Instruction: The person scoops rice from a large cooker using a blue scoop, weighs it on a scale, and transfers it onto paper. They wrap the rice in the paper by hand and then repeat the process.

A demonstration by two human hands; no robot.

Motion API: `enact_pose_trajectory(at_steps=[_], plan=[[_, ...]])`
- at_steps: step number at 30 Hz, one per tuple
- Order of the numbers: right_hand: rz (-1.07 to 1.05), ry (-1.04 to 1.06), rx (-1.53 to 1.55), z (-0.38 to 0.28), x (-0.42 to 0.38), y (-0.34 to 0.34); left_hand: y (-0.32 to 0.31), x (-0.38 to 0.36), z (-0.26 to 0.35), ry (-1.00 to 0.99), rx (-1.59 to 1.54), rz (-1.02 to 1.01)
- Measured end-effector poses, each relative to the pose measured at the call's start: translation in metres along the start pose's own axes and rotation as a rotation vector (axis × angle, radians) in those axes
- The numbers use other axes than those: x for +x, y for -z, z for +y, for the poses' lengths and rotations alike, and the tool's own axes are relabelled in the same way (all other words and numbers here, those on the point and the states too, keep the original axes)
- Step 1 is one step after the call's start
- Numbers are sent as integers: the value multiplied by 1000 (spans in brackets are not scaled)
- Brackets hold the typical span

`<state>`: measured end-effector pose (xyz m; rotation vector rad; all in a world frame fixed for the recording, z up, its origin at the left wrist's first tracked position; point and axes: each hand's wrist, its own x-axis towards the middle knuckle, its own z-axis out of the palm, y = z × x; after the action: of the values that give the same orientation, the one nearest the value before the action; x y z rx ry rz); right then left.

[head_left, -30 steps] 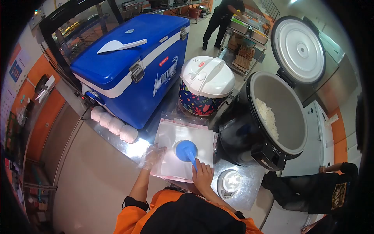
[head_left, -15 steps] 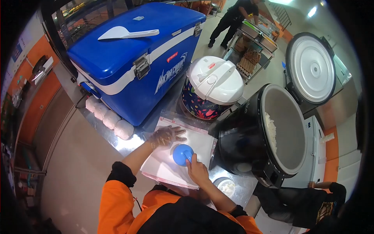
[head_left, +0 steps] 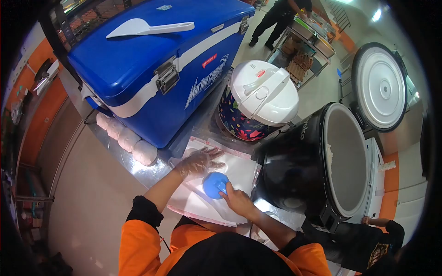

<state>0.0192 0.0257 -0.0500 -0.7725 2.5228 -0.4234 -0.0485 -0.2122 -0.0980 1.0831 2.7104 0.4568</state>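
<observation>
My left hand (head_left: 198,163), in a clear plastic glove, lies with fingers spread on a stack of white wrapping paper (head_left: 195,195) with red-printed edges. Close beside it, a round blue scoop (head_left: 213,185) rests face down on the paper. My bare right hand (head_left: 238,201) is closed around its short handle. Whatever is under the scoop is hidden. To the right stands a big black rice cooker (head_left: 294,170), its lid (head_left: 382,87) raised, with some white rice (head_left: 329,158) visible at its inner wall.
A blue cooler box (head_left: 152,92) fills the back left, a white spatula (head_left: 149,28) on its lid. Several white wrapped bundles (head_left: 144,152) line its front. A white-lidded patterned rice cooker (head_left: 248,115) stands behind the paper. Co-workers are at the far cart (head_left: 299,50) and lower right (head_left: 368,246).
The view has shifted slightly, and less of the rice in the cooker shows. Both hands and the blue scoop stay at nearly the same spot on the paper.
</observation>
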Motion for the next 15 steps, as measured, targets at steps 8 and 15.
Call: enact_pose_trajectory(at_steps=[8, 15], plan=[[142, -37, -81, -12, -6, -2, 2, -2, 3, 22, -102, 74], [292, -46, 7, -6, -27, -1, 90, -17, 52, 173, 45, -115]])
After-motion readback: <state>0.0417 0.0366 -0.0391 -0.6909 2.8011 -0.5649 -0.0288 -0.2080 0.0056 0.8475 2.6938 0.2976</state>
